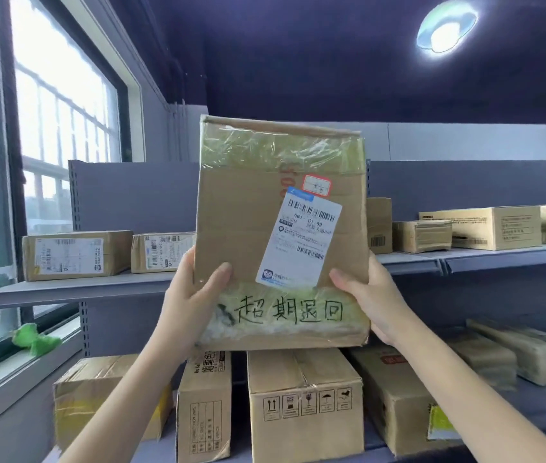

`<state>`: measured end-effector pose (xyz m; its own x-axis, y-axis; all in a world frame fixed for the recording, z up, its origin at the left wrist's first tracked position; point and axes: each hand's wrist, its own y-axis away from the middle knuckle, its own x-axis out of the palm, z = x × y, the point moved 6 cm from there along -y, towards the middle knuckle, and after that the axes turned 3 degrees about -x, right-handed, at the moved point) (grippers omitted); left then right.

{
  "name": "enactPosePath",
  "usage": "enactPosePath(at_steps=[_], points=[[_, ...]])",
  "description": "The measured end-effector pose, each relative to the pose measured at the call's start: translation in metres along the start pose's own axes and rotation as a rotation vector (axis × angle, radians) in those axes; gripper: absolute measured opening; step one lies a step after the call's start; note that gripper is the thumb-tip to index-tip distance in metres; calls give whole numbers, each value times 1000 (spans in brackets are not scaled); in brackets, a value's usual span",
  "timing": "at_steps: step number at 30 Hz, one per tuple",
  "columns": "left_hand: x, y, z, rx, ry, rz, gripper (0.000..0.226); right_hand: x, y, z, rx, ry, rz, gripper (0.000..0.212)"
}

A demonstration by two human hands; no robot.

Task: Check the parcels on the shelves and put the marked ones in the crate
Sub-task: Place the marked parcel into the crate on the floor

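Cardboard parcel [281,235] handwritten "超期退回", left hand [191,295] and right hand [368,295] fingers clamped on it

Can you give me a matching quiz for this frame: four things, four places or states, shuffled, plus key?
Things
1. held parcel
2. white shipping label
3. box with handling symbols
4. green object

Places or states
A. on the window sill at the left
B. lifted in front of the shelves, left hand and right hand gripping its lower corners
C. on the lower shelf, below the lifted one
D. stuck on the lifted one's front, above the handwritten characters

Pairs: 1-B, 2-D, 3-C, 4-A
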<state>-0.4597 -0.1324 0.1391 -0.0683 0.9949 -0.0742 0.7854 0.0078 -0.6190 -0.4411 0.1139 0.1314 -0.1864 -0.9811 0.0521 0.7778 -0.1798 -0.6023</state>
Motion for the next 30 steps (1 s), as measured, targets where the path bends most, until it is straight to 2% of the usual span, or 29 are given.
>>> enactPosePath(at_steps=[3, 6, 12, 16, 21, 30], points=[[-13, 19, -2, 70, 11, -19, 36, 9, 25, 12, -71, 27, -16, 36], [-20, 35, 6, 60, 34, -3, 36, 14, 46, 13, -70, 47, -21, 36], [-24, 69, 25, -52, -3, 46, 29, 14, 92, -5, 14, 83, -53, 35], [-27, 94, 25, -117, 33, 17, 29, 6, 114, -6, 66, 112, -84, 32], [-21, 114, 13, -150, 87, -9, 24, 0, 125, 3, 103, 116, -66, 39], [-6, 167, 33, -238, 172, -3, 26, -20, 173, -16, 207, 67, -43, 29]])
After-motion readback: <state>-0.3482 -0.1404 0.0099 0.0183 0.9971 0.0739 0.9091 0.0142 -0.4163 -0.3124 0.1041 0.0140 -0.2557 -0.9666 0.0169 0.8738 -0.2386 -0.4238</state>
